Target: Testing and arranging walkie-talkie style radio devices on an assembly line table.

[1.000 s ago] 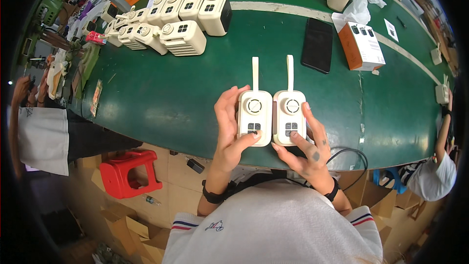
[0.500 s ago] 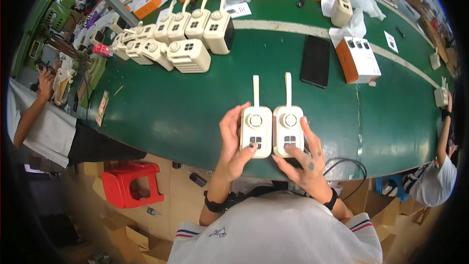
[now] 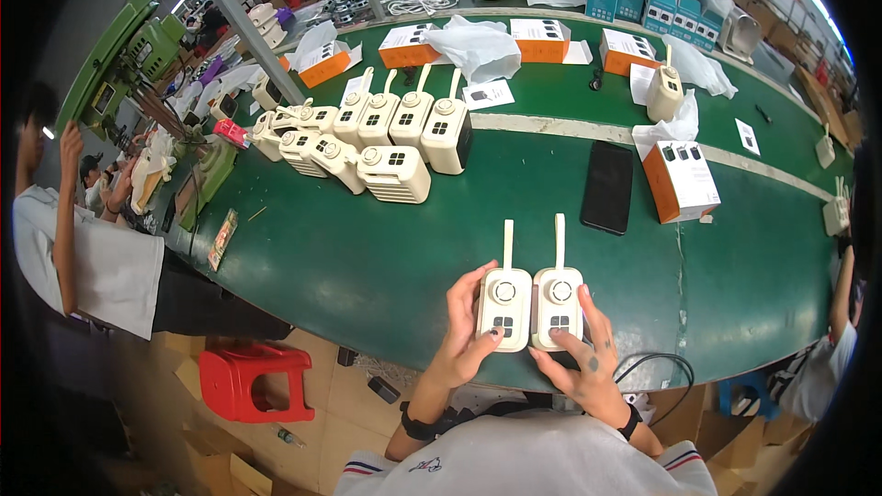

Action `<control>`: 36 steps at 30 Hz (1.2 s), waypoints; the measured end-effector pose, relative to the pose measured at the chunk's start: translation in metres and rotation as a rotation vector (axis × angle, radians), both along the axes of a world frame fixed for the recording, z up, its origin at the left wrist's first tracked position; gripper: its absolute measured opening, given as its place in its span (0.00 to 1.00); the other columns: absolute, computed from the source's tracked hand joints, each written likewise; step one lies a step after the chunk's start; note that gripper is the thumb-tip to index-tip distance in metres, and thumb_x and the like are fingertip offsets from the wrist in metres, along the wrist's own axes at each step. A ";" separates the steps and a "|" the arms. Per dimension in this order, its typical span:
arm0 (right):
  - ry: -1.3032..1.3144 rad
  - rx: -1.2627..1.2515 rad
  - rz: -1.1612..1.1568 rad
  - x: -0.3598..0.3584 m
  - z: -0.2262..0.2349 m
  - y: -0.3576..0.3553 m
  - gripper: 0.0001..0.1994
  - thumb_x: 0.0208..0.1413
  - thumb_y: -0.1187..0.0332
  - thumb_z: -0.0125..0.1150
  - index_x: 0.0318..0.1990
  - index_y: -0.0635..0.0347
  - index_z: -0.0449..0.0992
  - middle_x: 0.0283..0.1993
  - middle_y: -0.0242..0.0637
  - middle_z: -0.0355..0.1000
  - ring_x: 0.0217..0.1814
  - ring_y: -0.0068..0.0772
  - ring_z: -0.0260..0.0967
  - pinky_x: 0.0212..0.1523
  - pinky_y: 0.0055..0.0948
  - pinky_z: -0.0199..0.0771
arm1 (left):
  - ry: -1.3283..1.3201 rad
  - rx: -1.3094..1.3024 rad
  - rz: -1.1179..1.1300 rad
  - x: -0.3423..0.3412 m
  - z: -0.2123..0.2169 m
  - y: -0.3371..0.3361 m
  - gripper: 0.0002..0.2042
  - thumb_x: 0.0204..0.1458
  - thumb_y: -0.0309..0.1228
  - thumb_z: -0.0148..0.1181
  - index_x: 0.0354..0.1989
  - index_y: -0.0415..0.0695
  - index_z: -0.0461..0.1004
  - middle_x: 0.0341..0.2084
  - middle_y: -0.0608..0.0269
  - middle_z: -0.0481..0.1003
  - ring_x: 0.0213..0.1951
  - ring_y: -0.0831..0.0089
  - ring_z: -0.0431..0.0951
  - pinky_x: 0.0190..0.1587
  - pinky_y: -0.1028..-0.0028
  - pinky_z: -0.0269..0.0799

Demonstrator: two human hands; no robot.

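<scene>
Two cream box-shaped devices stand side by side at the table's near edge, each with a round grilled dial, a square of dark buttons and an upright strap. My left hand [image 3: 462, 338] grips the left cream device [image 3: 504, 310], its thumb on the dark buttons. Around the right cream device [image 3: 558, 306] my right hand [image 3: 591, 366] is closed, thumb likewise at its buttons. A narrow gap parts the two devices. Farther left, several matching cream devices [image 3: 393, 174] are grouped on the green table [image 3: 514, 182], some upright and some leaning.
A black phone-like slab [image 3: 607, 187] lies beside an orange-and-white box [image 3: 681, 182]. More boxes and crumpled plastic bags [image 3: 473, 48] line the far side. A black cable [image 3: 675, 358] loops at the near edge. A red stool [image 3: 257, 381] and a co-worker [image 3: 87, 248] are at left.
The view has tilted upward, so the table, my hands and both devices sit lower in the picture and slightly farther right. My grip on the two devices looks the same.
</scene>
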State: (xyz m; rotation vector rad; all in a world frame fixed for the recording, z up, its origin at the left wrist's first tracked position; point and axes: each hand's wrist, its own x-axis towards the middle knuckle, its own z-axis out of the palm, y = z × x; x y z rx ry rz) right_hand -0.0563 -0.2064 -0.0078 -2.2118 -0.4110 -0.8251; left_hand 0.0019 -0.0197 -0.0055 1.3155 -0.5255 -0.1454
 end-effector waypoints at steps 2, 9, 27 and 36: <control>-0.004 -0.003 0.000 0.001 -0.001 0.000 0.21 0.35 0.67 0.77 0.38 0.58 0.74 0.62 0.63 0.59 0.59 0.60 0.65 0.51 0.43 0.72 | -0.001 -0.009 -0.002 0.001 -0.001 0.000 0.36 0.50 0.27 0.51 0.65 0.37 0.38 0.66 0.39 0.45 0.67 0.54 0.48 0.67 0.57 0.39; -0.037 0.058 0.015 0.003 -0.002 0.000 0.22 0.35 0.67 0.78 0.36 0.61 0.71 0.59 0.65 0.62 0.58 0.60 0.67 0.52 0.44 0.72 | -0.004 0.003 0.006 0.001 0.000 0.000 0.35 0.50 0.27 0.51 0.65 0.37 0.39 0.66 0.39 0.45 0.67 0.54 0.48 0.67 0.57 0.39; -0.015 0.104 -0.001 0.005 0.001 0.002 0.22 0.35 0.68 0.78 0.37 0.62 0.71 0.58 0.63 0.64 0.58 0.60 0.67 0.54 0.43 0.73 | 0.004 -0.011 0.074 0.002 0.003 -0.005 0.35 0.47 0.28 0.51 0.64 0.36 0.43 0.64 0.41 0.49 0.64 0.56 0.54 0.66 0.60 0.47; -0.009 0.027 -0.015 0.014 0.005 -0.005 0.21 0.36 0.67 0.77 0.36 0.62 0.71 0.61 0.61 0.61 0.58 0.57 0.67 0.51 0.41 0.74 | 0.044 -0.014 0.073 -0.002 0.003 -0.007 0.36 0.49 0.29 0.53 0.65 0.37 0.43 0.64 0.42 0.49 0.64 0.58 0.53 0.66 0.61 0.46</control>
